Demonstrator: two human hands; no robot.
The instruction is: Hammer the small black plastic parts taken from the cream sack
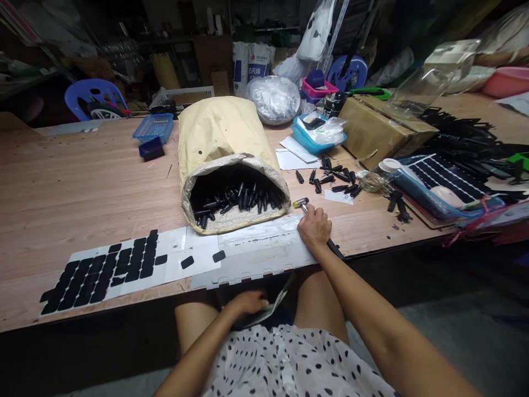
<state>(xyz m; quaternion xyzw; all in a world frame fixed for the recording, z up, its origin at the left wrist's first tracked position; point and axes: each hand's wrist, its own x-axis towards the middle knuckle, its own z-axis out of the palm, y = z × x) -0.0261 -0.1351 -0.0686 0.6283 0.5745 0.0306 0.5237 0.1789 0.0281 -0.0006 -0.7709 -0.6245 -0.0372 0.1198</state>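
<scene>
My right hand (314,227) is closed around the handle of a small hammer (300,203) with a yellowish end on its head. The handle's black end sticks out below my wrist, and the head rests at the table's front, right of the sack mouth. Down in my lap, below the table edge, my left hand (250,302) is curled beside the pale rim of a bag or sheet (278,304); what its fingers hold is in shadow. A yellow woven sack (225,127) lies with its mouth towards me, full of black tapered plastic parts (248,197).
White sheets with black rounded stickers (86,275) lie at the front left beside a grey board (264,256). Loose black parts (330,177) are scattered right of the sack. Further out are a blue basket (154,128), a cardboard box (380,129) and a heap of black pieces (463,132).
</scene>
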